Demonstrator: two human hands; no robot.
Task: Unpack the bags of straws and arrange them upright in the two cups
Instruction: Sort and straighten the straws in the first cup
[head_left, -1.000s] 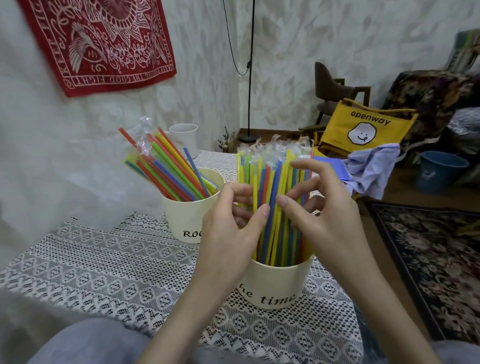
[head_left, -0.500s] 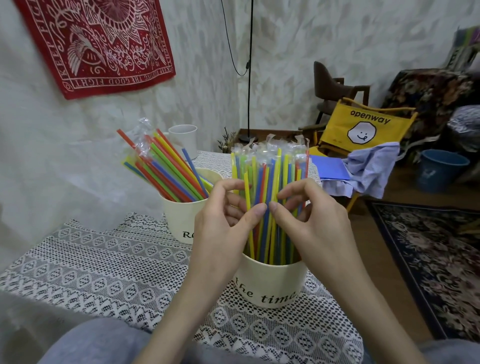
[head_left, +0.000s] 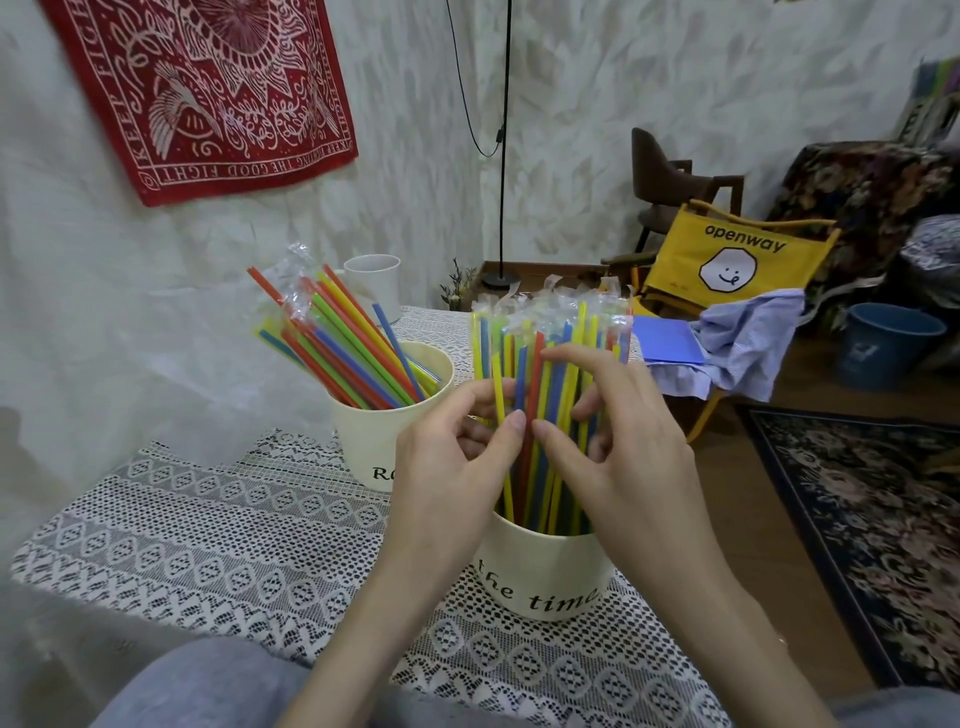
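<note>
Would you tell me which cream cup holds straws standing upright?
The near cup lettered "the time", between both hands; the far cup's straws lean left.

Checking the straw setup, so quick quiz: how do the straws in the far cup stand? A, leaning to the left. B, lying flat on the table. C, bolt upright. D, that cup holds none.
A: the straws in the far cup fan out leftward.

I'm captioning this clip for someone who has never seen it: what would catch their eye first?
First, the bright wrapped straws standing upright in the near cup at centre, with the left hand and right hand gripping the bundle from either side. Behind and left, a second cup holds straws leaning left. A red patterned cloth hangs on the wall, upper left.
</note>
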